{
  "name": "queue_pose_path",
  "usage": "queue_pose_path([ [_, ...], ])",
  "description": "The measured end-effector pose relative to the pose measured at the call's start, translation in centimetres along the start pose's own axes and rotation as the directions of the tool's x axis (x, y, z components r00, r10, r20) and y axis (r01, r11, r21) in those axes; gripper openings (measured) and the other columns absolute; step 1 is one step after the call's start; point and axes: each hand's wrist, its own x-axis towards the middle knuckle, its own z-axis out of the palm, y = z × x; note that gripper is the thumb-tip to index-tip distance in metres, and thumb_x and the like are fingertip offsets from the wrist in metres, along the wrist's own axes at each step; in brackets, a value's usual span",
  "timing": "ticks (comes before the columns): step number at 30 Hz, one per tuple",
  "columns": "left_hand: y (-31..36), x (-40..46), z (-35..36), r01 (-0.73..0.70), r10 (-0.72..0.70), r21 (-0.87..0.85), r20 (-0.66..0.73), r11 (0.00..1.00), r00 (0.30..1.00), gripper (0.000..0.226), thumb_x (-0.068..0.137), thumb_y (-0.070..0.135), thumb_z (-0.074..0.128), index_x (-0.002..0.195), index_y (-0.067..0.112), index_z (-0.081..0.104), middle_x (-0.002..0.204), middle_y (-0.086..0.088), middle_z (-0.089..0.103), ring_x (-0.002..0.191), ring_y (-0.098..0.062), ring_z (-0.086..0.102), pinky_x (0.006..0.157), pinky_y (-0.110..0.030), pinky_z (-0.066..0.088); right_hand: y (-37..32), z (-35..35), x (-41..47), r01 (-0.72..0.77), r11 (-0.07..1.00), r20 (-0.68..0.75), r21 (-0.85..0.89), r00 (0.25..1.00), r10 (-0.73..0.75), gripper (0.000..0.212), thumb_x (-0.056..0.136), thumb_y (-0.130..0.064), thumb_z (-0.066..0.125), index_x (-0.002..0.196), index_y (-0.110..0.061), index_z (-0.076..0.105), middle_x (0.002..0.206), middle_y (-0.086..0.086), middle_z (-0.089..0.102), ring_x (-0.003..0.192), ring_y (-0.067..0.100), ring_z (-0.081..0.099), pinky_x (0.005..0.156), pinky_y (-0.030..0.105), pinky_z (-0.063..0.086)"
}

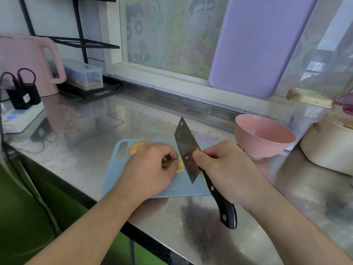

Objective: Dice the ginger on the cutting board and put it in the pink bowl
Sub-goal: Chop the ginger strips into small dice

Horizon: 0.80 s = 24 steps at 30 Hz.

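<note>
A light blue cutting board [172,186] lies on the steel counter. On it, my left hand [152,165] holds down pale ginger strips [180,164] with curled fingers. A larger ginger piece [136,146] lies at the board's far left, partly hidden by that hand. My right hand [223,169] grips a cleaver [187,150] by its black handle, thumb on the blade; the blade stands edge-down right beside the strips. The pink bowl [263,136] stands just right of the board and looks to hold nothing.
A cream pot [328,148] and clear containers sit at the right. A pink kettle [28,60], a power strip [21,117] with plugs and a clear box [84,73] on a black rack stand at the left. A purple board [254,44] leans on the window.
</note>
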Motion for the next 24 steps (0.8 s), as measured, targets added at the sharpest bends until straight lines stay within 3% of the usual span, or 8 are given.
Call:
queue_pose_path([
  [4, 0.0, 0.0, 0.0, 0.013, -0.013, 0.01, 0.004, 1.0, 1.0, 0.006, 0.088, 0.031, 0.073, 0.084, 0.034, 0.071, 0.085, 0.022, 0.068, 0.087, -0.002, 0.064, 0.074, -0.036, 0.059, -0.1, 0.2, -0.1, 0.001, 1.0, 0.02, -0.018, 1.0, -0.001, 0.054, 0.102, -0.035, 0.058, 0.059, -0.015, 0.032, 0.052, -0.002, 0.026, 0.047, 0.014, 0.024, 0.046, 0.029, 0.02],
  [8, 0.0, 0.0, 0.1, 0.001, -0.001, 0.027, -0.008, 1.0, 1.0, 0.007, 0.088, 0.032, 0.073, 0.081, 0.033, 0.071, 0.082, 0.022, 0.067, 0.085, -0.003, 0.063, 0.071, -0.036, 0.058, 0.0, 0.3, -0.1, -0.012, 1.0, 0.036, -0.027, 0.999, 0.012, 0.054, 0.102, -0.035, 0.058, 0.058, -0.014, 0.034, 0.051, 0.0, 0.029, 0.046, 0.015, 0.027, 0.05, 0.034, 0.026],
  [17, -0.1, 0.1, 0.2, 0.042, -0.042, 0.016, -0.011, 0.999, 0.999, 0.007, 0.086, 0.034, 0.075, 0.079, 0.033, 0.074, 0.08, 0.021, 0.069, 0.082, -0.004, 0.064, 0.071, -0.036, 0.059, -0.2, 0.2, 0.5, -0.085, 0.996, 0.122, -0.028, 0.989, 0.088, 0.048, 0.102, -0.035, 0.058, 0.059, -0.016, 0.045, 0.052, 0.006, 0.04, 0.048, 0.02, 0.036, 0.053, 0.031, 0.03],
  [21, -0.1, 0.2, 0.2, 0.061, -0.061, -0.002, 0.005, 0.998, 0.998, 0.004, 0.085, 0.035, 0.075, 0.081, 0.035, 0.074, 0.078, 0.022, 0.07, 0.081, -0.004, 0.065, 0.071, -0.037, 0.059, -0.2, 1.4, 0.9, -0.094, 0.994, 0.104, -0.054, 0.99, 0.1, 0.055, 0.103, -0.035, 0.057, 0.056, -0.014, 0.037, 0.04, -0.007, 0.036, 0.042, 0.015, 0.035, 0.048, 0.029, 0.03],
  [24, -0.1, 0.1, 0.0, 0.084, -0.083, -0.024, 0.021, 0.996, 0.996, 0.004, 0.086, 0.036, 0.074, 0.082, 0.037, 0.074, 0.079, 0.023, 0.07, 0.084, -0.001, 0.066, 0.074, -0.036, 0.059, 0.0, 1.6, 0.8, -0.052, 0.997, 0.066, -0.06, 0.996, 0.055, 0.057, 0.103, -0.038, 0.057, 0.057, -0.013, 0.033, 0.042, -0.005, 0.033, 0.044, 0.014, 0.031, 0.048, 0.03, 0.029],
])
